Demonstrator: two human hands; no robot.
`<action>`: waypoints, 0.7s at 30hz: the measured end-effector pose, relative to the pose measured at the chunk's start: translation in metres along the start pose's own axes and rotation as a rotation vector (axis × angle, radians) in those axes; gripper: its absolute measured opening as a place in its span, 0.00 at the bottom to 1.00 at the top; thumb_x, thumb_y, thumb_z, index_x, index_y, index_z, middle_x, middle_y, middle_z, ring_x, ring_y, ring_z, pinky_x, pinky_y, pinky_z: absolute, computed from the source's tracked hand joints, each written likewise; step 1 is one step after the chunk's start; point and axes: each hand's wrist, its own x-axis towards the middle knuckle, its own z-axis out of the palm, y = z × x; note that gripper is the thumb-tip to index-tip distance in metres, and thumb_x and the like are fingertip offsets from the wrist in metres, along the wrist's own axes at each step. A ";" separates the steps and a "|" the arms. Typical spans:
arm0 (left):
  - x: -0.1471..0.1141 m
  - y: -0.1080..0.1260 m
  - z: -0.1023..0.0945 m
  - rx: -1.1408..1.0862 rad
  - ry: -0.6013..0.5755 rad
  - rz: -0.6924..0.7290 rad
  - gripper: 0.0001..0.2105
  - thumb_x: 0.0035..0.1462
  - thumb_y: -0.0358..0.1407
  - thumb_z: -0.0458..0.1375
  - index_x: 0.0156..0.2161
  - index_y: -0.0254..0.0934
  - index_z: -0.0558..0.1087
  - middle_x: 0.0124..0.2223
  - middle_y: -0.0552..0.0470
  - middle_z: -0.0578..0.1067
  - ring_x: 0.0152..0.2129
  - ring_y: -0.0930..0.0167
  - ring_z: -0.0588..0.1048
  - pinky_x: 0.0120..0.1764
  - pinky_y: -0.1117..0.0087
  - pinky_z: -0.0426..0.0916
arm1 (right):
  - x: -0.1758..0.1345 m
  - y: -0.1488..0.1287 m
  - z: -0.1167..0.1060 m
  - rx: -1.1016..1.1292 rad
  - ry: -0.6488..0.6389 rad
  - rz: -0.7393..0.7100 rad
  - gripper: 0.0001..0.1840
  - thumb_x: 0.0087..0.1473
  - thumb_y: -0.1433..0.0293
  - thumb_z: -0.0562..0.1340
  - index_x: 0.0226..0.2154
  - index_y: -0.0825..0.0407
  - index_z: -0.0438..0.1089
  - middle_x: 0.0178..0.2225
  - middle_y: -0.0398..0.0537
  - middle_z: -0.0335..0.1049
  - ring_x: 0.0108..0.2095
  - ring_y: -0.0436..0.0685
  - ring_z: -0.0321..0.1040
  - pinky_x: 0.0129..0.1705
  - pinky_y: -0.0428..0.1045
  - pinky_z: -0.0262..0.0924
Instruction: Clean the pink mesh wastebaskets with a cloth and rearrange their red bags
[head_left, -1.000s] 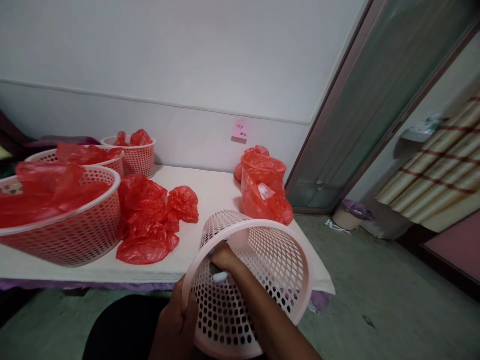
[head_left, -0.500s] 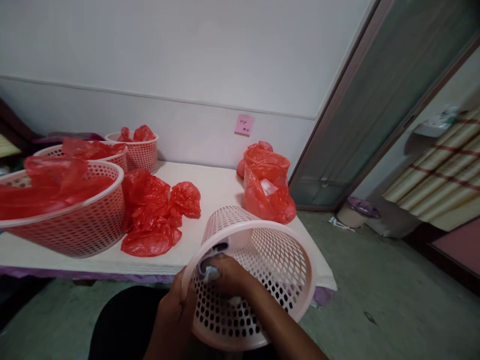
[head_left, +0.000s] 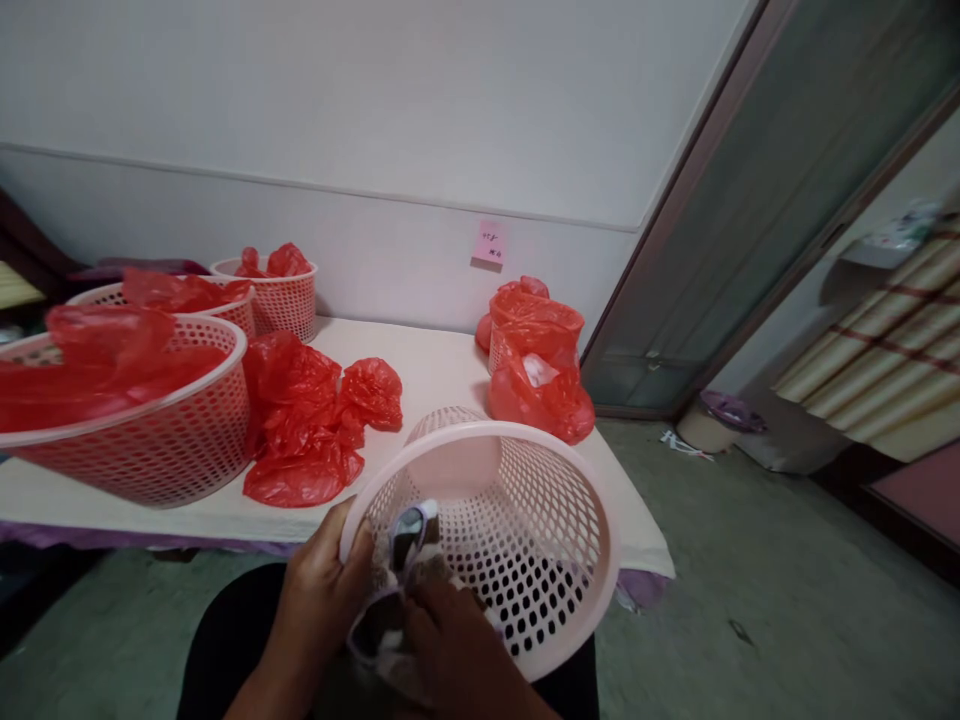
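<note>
A pale pink plastic basket (head_left: 551,500) lies tilted on its side at the table's front edge, its wide mouth facing me. My left hand (head_left: 326,570) is closed round the left side of its rim. At the mouth, my right hand (head_left: 450,630) is closed on a pair of small shoes (head_left: 411,535), white and grey with dark openings and pale purple edging. One shoe is inside the rim, and the other hangs lower at the near edge, blurred. My right fingertips are partly hidden. Inside, the basket shows its bare perforated wall and bottom.
Crumpled red plastic bags (head_left: 300,430) lie on the white-covered table (head_left: 435,345). Several pink baskets (head_left: 172,440) with red bags stand at left. A red-bagged basket (head_left: 536,325) stands at the back right. A waste bin (head_left: 709,425) is on the floor.
My right hand has drawn back toward me from inside the basket with the shoes, which now show more clearly. The basket's mouth has shifted slightly left.
</note>
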 end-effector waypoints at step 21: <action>-0.028 -0.002 0.014 -0.224 -0.040 -0.195 0.20 0.60 0.50 0.50 0.48 0.41 0.73 0.44 0.52 0.78 0.42 0.65 0.75 0.44 0.67 0.70 | 0.038 -0.003 0.027 0.286 0.347 0.163 0.27 0.50 0.71 0.61 0.54 0.46 0.64 0.51 0.51 0.68 0.50 0.59 0.67 0.51 0.52 0.64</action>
